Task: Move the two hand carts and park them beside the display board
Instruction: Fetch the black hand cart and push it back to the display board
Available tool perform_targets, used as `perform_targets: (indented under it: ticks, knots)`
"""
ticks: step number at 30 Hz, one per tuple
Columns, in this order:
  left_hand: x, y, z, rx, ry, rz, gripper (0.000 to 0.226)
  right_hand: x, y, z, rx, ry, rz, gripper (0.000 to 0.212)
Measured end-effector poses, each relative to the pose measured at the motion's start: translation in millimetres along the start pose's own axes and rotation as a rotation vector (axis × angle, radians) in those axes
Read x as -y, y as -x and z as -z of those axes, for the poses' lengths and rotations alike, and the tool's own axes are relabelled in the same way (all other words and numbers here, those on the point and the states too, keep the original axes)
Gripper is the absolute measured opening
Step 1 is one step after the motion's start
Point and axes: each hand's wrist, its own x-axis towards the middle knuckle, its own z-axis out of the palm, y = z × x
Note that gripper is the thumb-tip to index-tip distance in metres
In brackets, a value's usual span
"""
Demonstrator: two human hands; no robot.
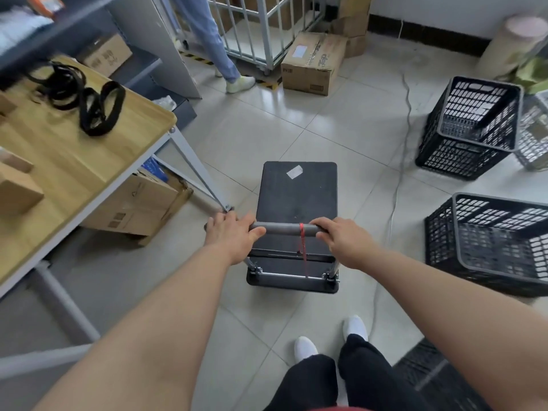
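Now your left hand (234,235) and right hand (344,240) clamp the handle's (287,229) two ends, so the hand cart (298,200) steers evenly past the desk's (89,161) corner.

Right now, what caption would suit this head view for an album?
Both hands, left hand and right hand, grip the hand cart handle between a wooden table and black crates.

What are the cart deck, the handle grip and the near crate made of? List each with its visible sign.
Cart deck: looks like matte black plastic or rubber-faced board; dull, rounded corners, a pale sticker on it.
Handle grip: probably grey foam or rubber sleeve; soft matte surface, red cord tied around it.
Near crate: moulded black plastic; lattice walls, grey rim.
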Motion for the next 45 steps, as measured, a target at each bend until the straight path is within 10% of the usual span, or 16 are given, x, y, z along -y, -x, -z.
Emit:
perform_targets:
  ticks: [45]
  knots:
    - [56,324,-142,0.039,0.325,0.432,0.037,101,169,-130,0.339,0.273,0.464,0.032]
